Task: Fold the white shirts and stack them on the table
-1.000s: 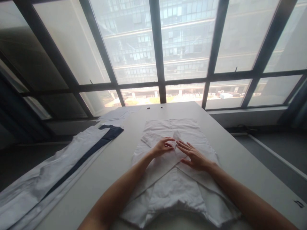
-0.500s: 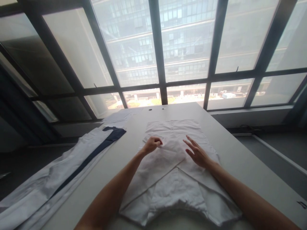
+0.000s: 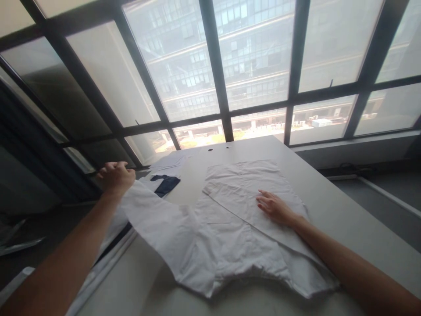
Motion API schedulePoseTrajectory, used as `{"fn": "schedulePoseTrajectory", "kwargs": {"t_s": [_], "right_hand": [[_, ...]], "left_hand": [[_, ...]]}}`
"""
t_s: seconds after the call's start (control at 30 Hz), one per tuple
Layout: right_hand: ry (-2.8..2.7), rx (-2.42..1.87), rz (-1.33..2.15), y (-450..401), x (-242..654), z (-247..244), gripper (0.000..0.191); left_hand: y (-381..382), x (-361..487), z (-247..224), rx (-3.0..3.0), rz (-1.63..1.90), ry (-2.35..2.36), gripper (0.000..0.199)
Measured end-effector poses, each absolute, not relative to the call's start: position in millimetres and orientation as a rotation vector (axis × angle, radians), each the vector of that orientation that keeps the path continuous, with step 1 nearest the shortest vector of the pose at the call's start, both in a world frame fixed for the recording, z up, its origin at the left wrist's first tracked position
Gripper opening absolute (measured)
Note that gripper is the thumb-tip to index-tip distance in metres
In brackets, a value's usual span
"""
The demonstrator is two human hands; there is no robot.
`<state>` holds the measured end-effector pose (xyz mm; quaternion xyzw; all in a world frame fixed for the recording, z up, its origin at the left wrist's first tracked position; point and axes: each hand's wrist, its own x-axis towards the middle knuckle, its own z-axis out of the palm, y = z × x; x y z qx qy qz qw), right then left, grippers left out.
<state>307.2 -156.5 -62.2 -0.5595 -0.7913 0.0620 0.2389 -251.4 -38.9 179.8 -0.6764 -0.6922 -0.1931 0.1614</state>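
Note:
A white garment (image 3: 243,245) lies on the white table, its curved cut-out edge towards me. My left hand (image 3: 116,177) is raised at the left, fingers curled closed on the edge of the garment's left front panel (image 3: 158,219). That panel stretches up and leftward off the table, and a line like a pocket opening shows on the layer by its base. My right hand (image 3: 274,208) rests on the right part of the garment, fingers extended and nothing gripped.
More white cloth pieces (image 3: 169,161) and a dark navy piece (image 3: 167,184) lie along the table's left side, partly behind my left arm. Two small dark spots mark the far end of the table (image 3: 256,147). Large framed windows (image 3: 256,57) stand beyond it.
My left hand has moved from the middle of the garment up and left, swinging the left panel open with it. My right hand has lowered onto the cloth.

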Motion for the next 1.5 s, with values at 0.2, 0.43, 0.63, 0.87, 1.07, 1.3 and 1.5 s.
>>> {"fn": "schedulePoseTrajectory", "kwargs": {"t_s": [0.2,0.43,0.63,0.87,1.07,1.3,1.5], "right_hand": [[-2.170,-1.531,0.170,-156,307,-65,0.041],[-2.212,-1.562,0.165,-157,307,-64,0.049],[-2.358,-1.551,0.199,-147,312,-70,0.054],[-2.458,-1.579,0.220,-115,323,-56,0.055],[-2.291,-1.565,-0.083,-114,264,-31,0.039],[-2.259,-1.701,0.000,-115,161,-27,0.027],[-2.112,-1.777,0.087,-107,166,-26,0.026]], "left_hand": [[-53,-151,78,-2.185,-0.542,-1.873,0.030],[-92,-66,-29,-2.740,-0.535,-1.496,0.051],[-99,-66,-65,-2.640,-0.553,-1.558,0.066],[-81,-52,-61,-2.604,-0.538,-1.723,0.067],[-78,-49,-49,-2.626,-0.758,-1.513,0.040],[-91,-47,-47,-2.470,-0.700,-1.593,0.039],[-87,-52,-52,-2.466,-0.655,-1.630,0.040]]}}
